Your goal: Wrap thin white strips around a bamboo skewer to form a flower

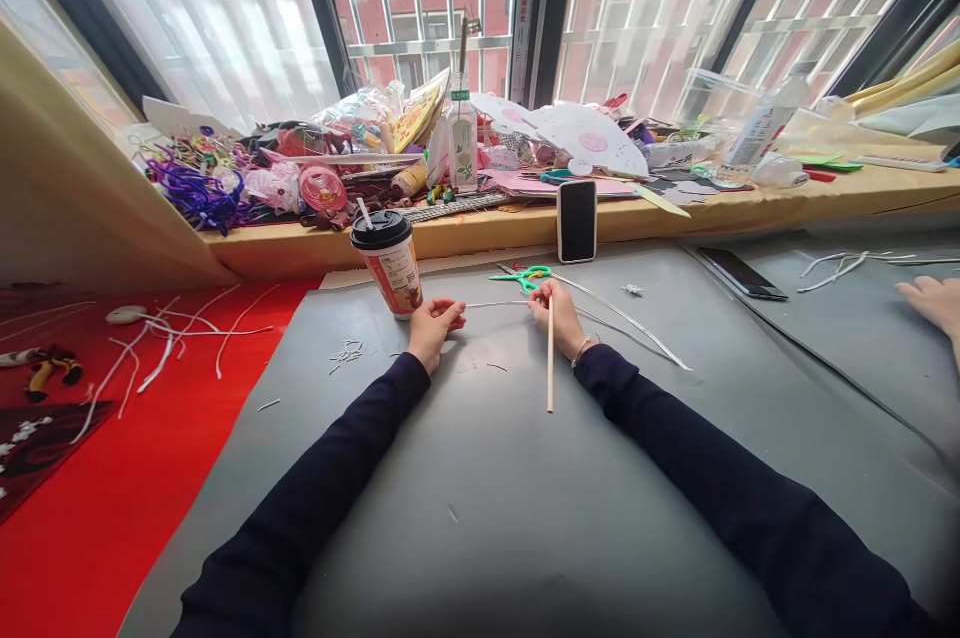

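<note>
My left hand (433, 325) rests on the grey mat (480, 478), fingers pinched on one end of a thin white strip (491, 304) that runs across to my right hand. My right hand (556, 316) is closed around a thin wooden stick (550, 368) that points back toward me, and it also meets the strip's other end. Green-handled scissors (523, 275) lie just beyond my right hand. A paper cup with a black lid and straw (388, 261) stands just past my left hand.
A black phone (577, 219) leans against the wooden ledge (750, 208), which is piled with craft materials and white fans (585, 136). Another phone (741, 273) lies at right. Another person's hand (934, 302) is at the far right. White strips and pliers (49, 365) lie on the red cloth (112, 498).
</note>
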`<state>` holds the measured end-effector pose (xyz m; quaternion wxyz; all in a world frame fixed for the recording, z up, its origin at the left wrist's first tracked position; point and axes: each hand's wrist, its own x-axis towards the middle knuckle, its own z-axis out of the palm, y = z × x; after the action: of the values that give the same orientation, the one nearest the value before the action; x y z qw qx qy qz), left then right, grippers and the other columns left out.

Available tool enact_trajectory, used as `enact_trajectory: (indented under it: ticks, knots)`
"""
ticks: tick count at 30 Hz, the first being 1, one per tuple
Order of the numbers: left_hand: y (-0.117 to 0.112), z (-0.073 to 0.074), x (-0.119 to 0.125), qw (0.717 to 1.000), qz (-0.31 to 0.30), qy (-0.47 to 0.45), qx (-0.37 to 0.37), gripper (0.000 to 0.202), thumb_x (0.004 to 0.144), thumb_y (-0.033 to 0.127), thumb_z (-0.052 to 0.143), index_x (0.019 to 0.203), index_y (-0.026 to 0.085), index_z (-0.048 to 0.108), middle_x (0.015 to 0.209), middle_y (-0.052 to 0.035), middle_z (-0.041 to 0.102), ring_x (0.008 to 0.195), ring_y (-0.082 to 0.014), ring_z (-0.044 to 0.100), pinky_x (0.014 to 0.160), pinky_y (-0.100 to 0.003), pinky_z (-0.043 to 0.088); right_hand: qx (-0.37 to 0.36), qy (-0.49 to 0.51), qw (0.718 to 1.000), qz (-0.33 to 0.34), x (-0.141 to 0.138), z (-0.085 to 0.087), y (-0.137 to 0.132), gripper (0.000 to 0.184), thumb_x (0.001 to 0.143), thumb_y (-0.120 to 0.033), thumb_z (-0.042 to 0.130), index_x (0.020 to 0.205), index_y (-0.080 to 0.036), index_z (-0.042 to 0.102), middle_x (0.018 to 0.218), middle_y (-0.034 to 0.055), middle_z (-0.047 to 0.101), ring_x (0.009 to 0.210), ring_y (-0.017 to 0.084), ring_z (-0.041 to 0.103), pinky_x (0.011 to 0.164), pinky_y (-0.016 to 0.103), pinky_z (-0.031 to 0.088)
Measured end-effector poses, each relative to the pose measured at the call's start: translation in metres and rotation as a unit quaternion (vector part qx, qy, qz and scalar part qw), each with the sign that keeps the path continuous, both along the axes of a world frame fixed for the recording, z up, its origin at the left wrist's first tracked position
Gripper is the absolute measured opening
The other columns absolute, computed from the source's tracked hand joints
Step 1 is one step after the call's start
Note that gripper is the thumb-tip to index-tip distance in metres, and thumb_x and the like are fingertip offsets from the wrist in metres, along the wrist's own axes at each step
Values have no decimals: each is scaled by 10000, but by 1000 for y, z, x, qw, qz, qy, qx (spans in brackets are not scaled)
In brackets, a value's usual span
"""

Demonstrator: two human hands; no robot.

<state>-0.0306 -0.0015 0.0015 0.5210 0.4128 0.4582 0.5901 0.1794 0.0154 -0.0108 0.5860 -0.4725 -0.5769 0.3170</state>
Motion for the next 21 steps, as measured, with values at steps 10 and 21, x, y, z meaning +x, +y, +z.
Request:
enact_trajectory:
  ticks: [10,21]
  knots:
    - [-27,3,38,991,-104,-32,75,315,680,365,637,863,109,651,965,-110,631,836,-182,614,798,-340,480,-12,170,985,36,-48,6,-40,282,625,-173,530,675,-207,254,674,-39,488,650,91,468,683,246,370]
    - [-23,2,31,992,-102,27,74,323,694,411,590,825,128,674,749,-53,634,535,-81,516,539,-219,418,-51,-8,987,152,-61,15,-60,211,734,-271,482,667,-205,293,620,-44,459,589,101,463,554,225,351]
